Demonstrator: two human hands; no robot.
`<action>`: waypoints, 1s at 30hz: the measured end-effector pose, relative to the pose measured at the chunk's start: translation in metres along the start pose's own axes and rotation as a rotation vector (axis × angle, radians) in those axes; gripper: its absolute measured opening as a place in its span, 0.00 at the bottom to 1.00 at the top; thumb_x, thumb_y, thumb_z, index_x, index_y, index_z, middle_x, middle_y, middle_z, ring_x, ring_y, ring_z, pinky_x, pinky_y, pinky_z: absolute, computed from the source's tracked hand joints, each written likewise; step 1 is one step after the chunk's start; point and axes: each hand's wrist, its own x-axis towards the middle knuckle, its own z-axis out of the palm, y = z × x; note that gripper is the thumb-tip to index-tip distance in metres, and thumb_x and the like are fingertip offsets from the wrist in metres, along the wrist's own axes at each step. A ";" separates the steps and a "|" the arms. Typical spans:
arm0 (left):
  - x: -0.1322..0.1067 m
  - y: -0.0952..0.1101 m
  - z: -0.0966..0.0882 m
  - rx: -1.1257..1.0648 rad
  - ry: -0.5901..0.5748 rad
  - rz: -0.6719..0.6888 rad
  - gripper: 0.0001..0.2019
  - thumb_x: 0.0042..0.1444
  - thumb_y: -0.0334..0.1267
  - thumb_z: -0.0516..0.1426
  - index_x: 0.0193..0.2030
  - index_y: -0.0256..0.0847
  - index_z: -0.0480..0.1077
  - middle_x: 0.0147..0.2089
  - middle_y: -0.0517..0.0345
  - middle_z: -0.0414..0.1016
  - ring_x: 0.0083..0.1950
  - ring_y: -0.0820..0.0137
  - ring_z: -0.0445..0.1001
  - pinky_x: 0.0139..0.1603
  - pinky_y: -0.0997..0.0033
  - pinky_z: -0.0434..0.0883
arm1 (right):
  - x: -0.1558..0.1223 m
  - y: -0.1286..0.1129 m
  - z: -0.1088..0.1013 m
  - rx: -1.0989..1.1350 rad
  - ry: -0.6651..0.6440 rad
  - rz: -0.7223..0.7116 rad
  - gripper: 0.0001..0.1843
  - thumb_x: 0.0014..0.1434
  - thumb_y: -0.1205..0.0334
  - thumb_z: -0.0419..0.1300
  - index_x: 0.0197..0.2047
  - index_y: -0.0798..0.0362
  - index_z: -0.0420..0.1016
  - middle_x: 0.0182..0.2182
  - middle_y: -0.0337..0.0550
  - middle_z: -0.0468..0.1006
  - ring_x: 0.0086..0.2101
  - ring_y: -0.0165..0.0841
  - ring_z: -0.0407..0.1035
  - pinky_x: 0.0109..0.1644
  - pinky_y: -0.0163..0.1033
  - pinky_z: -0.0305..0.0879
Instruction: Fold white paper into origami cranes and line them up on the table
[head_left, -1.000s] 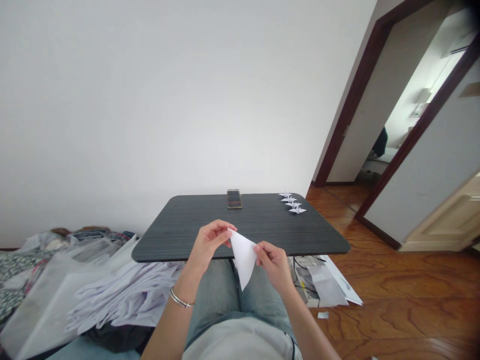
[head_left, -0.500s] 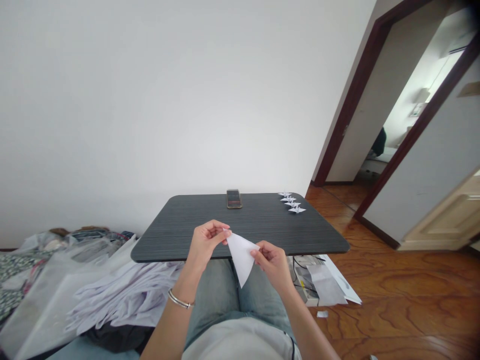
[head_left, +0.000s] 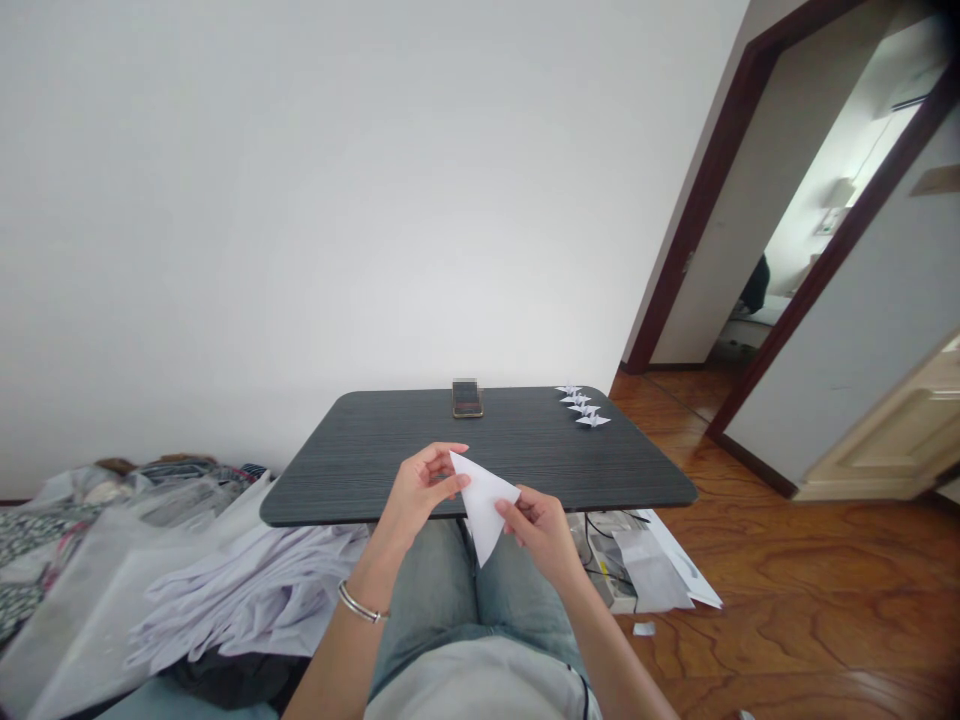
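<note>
A white sheet of paper folded into a triangle (head_left: 484,505) is held up between both hands, just over the near edge of the dark table (head_left: 390,440). My left hand (head_left: 427,487) pinches its left side between thumb and fingers, with the index finger stretched along the upper corner. At the right corner, my right hand (head_left: 534,520) grips the paper, thumb on top and fingers curled beneath. One point of the triangle hangs downward above my lap.
Several white folded paper cranes (head_left: 592,421) stand in a row at the table's back right. A phone (head_left: 467,398) leans on a stand at the back middle. White cloth (head_left: 255,590) is heaped at left; papers (head_left: 652,570) lie on a box at lower right.
My left hand has shifted its pinch from the top corner down the left side, its index finger now straighter. The right thumb has slid slightly inward on the paper.
</note>
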 end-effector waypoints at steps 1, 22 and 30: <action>-0.001 -0.001 0.000 -0.029 -0.069 -0.045 0.21 0.42 0.34 0.64 0.45 0.36 0.69 0.30 0.59 0.72 0.30 0.75 0.70 0.28 0.78 0.66 | 0.000 -0.001 0.000 0.011 0.006 0.001 0.19 0.54 0.48 0.57 0.21 0.54 0.64 0.15 0.34 0.64 0.15 0.24 0.53 0.18 0.31 0.46; -0.005 -0.015 0.001 -0.083 -0.296 -0.086 0.24 0.39 0.33 0.66 0.43 0.41 0.61 0.30 0.63 0.69 0.29 0.72 0.71 0.24 0.76 0.70 | 0.003 -0.005 0.000 0.108 0.041 0.027 0.22 0.52 0.44 0.58 0.20 0.54 0.64 0.11 0.31 0.59 0.12 0.22 0.49 0.15 0.30 0.43; -0.001 -0.016 0.003 -0.053 -0.157 -0.083 0.24 0.40 0.32 0.65 0.43 0.40 0.61 0.31 0.63 0.71 0.28 0.73 0.72 0.24 0.76 0.71 | 0.002 0.002 0.003 0.097 -0.104 -0.029 0.18 0.50 0.49 0.61 0.33 0.57 0.75 0.21 0.38 0.70 0.20 0.26 0.58 0.22 0.31 0.52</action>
